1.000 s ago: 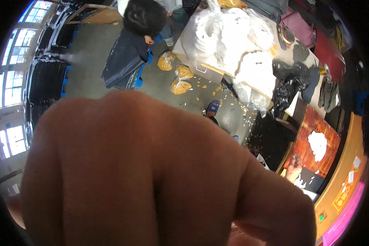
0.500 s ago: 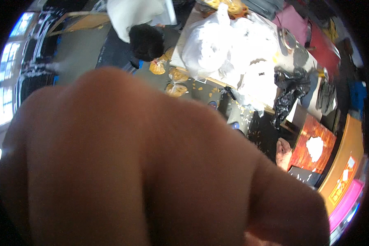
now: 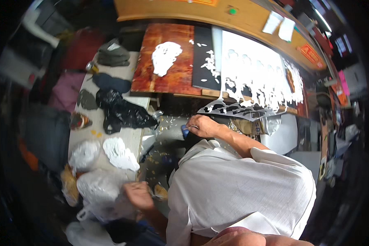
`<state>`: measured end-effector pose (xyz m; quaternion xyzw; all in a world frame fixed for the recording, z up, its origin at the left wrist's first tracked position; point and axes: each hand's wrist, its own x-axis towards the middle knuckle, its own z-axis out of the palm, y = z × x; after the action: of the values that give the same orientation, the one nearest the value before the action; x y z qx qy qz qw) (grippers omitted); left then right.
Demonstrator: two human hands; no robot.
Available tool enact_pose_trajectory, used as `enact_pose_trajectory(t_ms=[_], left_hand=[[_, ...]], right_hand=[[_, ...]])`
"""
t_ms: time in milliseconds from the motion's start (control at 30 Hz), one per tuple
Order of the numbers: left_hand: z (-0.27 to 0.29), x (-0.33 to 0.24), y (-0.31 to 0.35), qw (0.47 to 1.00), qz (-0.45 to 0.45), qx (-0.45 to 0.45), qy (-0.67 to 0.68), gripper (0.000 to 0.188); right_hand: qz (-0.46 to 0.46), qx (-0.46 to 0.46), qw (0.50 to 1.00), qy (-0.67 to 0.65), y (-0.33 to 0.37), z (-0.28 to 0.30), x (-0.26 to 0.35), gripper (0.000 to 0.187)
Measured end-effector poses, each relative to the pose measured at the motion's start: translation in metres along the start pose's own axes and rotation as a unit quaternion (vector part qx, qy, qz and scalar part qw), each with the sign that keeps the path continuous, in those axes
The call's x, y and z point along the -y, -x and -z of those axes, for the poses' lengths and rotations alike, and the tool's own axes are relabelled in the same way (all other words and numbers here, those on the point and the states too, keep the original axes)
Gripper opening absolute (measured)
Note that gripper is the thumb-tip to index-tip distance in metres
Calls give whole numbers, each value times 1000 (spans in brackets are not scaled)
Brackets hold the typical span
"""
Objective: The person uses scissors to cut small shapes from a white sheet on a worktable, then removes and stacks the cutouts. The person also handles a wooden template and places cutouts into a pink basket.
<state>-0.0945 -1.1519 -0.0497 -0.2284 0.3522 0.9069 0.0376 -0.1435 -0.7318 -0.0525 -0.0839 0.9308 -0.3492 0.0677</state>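
My right hand (image 3: 203, 126) is in front of the work table's near edge, its fingers curled in. Whatever they hold, if anything, is too small to make out. My left hand (image 3: 139, 194) is smeared by motion, so its fingers cannot be read. It is beside the white plastic bags (image 3: 100, 186) at the side table's edge. A stack of white flat pieces (image 3: 119, 153) lies on that side table, just beyond my left hand. Past my right hand, a white sheet with cut-out holes (image 3: 238, 111) hangs over the work table's edge.
A reddish-brown board (image 3: 145, 61) bears a white pile (image 3: 166, 57). White strips (image 3: 254, 78) cover the work table's right part, below an orange-brown beam (image 3: 168, 10). A black plastic bag (image 3: 125, 112) lies on the side table (image 3: 76, 135). Scraps litter the floor (image 3: 168, 123).
The large blurred fingers that covered much of the view are gone from the lens. The view has turned, and both my hands and the white-shirted torso now show.
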Motion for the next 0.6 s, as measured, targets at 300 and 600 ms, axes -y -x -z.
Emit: enact_pose_trajectory(t_ms=[300, 600], left_hand=[[-137, 119, -26, 848, 78, 154, -500, 24], [-306, 293, -25, 795, 89, 213, -561, 17]], right_hand=[[-23, -299, 953, -30, 57, 96, -104, 20], [-216, -532, 815, 80, 215, 238, -317, 24]])
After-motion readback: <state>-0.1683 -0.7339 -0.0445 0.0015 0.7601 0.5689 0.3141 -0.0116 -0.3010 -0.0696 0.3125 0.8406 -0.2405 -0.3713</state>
